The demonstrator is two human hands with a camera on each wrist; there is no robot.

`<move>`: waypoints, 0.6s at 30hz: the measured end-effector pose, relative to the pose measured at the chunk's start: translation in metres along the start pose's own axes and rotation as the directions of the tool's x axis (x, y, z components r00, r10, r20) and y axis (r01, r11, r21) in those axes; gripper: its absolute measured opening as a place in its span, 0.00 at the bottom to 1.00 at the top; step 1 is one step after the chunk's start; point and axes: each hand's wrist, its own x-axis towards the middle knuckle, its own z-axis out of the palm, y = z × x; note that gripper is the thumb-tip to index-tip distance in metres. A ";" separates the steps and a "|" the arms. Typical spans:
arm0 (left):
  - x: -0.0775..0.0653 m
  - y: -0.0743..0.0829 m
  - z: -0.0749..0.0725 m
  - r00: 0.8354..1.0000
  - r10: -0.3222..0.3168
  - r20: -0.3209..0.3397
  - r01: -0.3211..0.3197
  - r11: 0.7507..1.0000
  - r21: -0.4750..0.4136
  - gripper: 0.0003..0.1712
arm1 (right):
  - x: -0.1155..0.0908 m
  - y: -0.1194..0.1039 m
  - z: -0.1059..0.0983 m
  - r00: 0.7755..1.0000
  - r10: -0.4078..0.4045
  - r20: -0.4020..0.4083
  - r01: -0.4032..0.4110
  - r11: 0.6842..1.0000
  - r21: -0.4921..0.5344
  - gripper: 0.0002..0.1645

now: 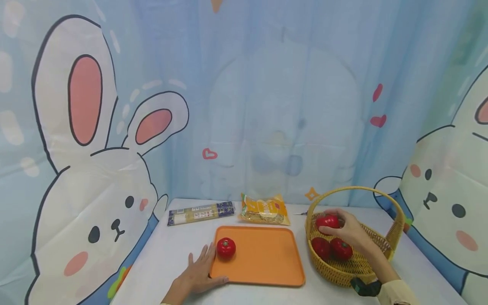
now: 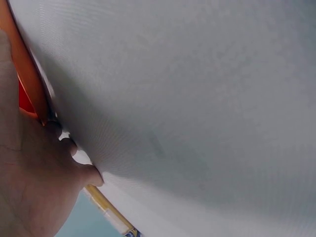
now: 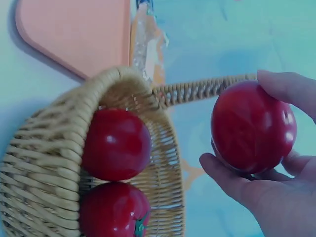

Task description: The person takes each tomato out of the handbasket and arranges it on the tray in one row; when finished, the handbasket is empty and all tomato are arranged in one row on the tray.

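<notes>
My right hand (image 1: 352, 231) grips a red tomato (image 3: 253, 126) between thumb and fingers, over the far part of the wicker basket (image 1: 335, 277). Two more tomatoes, one on the left (image 1: 320, 248) and one on the right (image 1: 341, 249), lie inside that basket; the right wrist view shows a green stem on one. At the left side of the orange tray (image 1: 263, 258), my left hand (image 1: 196, 271) lies with fingers extended and thumb along the near edge. A single tomato (image 1: 226, 248) sits on the tray close to those fingers.
Behind the tray lie a long dark-blue and clear packet (image 1: 201, 213) and a yellow bag (image 1: 264, 210). The basket's tall arched handle (image 1: 354, 187) rises over its opening. A curtain (image 1: 267, 106) printed with rabbits hangs behind the white table (image 1: 152, 262).
</notes>
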 end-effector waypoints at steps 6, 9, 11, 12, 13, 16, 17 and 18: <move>0.000 -0.001 -0.001 1.000 -0.001 0.001 0.001 1.000 0.002 0.68 | -0.013 -0.009 0.012 0.989 -0.146 0.000 0.146 0.987 0.067 0.43; 0.000 -0.002 -0.001 1.000 -0.001 0.000 0.001 1.000 -0.002 0.68 | -0.017 -0.015 0.021 0.974 -0.225 0.022 0.220 0.968 0.124 0.42; 0.000 -0.003 0.000 1.000 0.001 -0.001 -0.001 1.000 -0.002 0.68 | -0.020 -0.019 0.027 0.963 -0.268 0.040 0.260 0.954 0.147 0.41; 0.000 -0.004 0.000 1.000 -0.001 0.000 0.001 1.000 -0.002 0.68 | -0.021 -0.020 0.031 0.959 -0.280 0.047 0.270 0.950 0.154 0.41; 0.000 -0.004 0.001 1.000 -0.002 0.001 0.002 1.000 -0.001 0.68 | -0.022 -0.022 0.033 0.957 -0.286 0.050 0.276 0.949 0.153 0.40; 0.000 -0.003 0.001 1.000 0.001 0.001 -0.001 1.000 0.002 0.68 | -0.026 -0.022 0.041 0.952 -0.301 0.050 0.290 0.943 0.161 0.40; 0.000 -0.002 0.001 1.000 0.002 0.000 -0.002 1.000 0.002 0.68 | -0.027 -0.022 0.044 0.951 -0.304 0.049 0.292 0.941 0.169 0.40; 0.000 -0.001 0.001 1.000 0.003 0.000 -0.003 1.000 0.002 0.67 | -0.029 -0.022 0.046 0.950 -0.307 0.051 0.292 0.938 0.189 0.40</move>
